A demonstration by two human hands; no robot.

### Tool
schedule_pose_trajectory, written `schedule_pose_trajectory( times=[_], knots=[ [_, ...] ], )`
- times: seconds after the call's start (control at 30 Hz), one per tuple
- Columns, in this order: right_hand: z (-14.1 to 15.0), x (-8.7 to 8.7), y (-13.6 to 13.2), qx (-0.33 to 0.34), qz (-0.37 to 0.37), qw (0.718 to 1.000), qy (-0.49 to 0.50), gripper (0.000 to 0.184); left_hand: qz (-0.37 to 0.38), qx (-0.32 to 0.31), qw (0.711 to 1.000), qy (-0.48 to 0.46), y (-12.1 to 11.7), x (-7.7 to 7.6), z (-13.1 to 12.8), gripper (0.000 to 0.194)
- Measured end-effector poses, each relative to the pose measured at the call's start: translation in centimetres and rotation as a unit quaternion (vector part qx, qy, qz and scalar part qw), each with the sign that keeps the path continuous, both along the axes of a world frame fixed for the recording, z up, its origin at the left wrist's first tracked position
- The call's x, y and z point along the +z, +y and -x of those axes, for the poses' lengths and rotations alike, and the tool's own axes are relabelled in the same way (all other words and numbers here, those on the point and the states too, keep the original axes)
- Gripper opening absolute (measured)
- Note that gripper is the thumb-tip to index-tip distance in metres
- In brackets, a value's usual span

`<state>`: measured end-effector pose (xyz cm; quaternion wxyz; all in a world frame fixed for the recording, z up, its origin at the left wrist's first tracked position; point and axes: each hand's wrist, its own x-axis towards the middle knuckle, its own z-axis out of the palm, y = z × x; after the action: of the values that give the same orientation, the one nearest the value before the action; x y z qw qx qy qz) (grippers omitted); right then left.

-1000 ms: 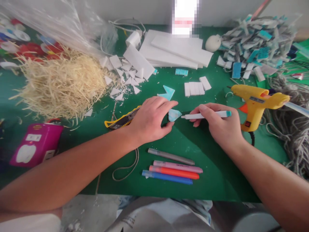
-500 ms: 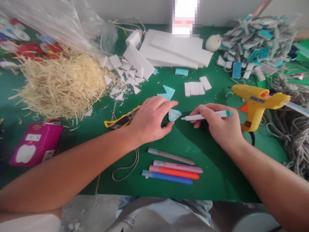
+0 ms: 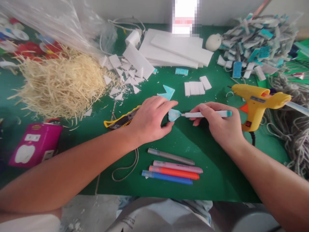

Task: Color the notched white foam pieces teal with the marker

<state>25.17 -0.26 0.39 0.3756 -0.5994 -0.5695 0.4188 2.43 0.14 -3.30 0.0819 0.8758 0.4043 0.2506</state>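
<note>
Between the thumb and fingers of my left hand (image 3: pixel 154 119) is a small light-blue foam piece (image 3: pixel 174 114), its pointed end facing right. My right hand (image 3: pixel 217 122) grips a white marker (image 3: pixel 200 114) with a teal end, like a pen. The marker's tip touches the foam piece's point. Just beyond my left fingers lies a notched light-blue foam piece (image 3: pixel 168 92). A yellow and black utility knife (image 3: pixel 123 118) lies partly under my left hand. Nearer me are a grey marker (image 3: pixel 171 156), a pink marker (image 3: pixel 178 167), an orange marker (image 3: pixel 174 172) and a blue marker (image 3: pixel 167 177).
A yellow glue gun (image 3: pixel 258 103) stands right of my right hand, beside grey yarn (image 3: pixel 289 129). Straw (image 3: pixel 65 83) and a magenta box (image 3: pixel 36 144) are at left. White foam sheets (image 3: pixel 173 48), foam scraps (image 3: pixel 131 75) and a foam-piece pile (image 3: pixel 258 45) lie behind.
The marker tip dipped slightly away from the foam piece, then came up and left to touch its point. My left hand has stayed in place.
</note>
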Motion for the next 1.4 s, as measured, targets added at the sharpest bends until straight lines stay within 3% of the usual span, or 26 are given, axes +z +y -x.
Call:
schedule_pose_trajectory(
  times=[1.0, 1.4],
  knots=[
    [-0.09, 0.14, 0.14, -0.002, -0.002, 1.000, 0.006, 0.033, -0.003, 0.001, 1.000, 0.001, 0.05, -0.12, 0.05, 0.040],
    [0.12, -0.09, -0.09, -0.011, -0.010, 1.000, 0.003, 0.016, -0.009, -0.005, 1.000, -0.011, 0.00, -0.05, -0.13, 0.038]
  ],
)
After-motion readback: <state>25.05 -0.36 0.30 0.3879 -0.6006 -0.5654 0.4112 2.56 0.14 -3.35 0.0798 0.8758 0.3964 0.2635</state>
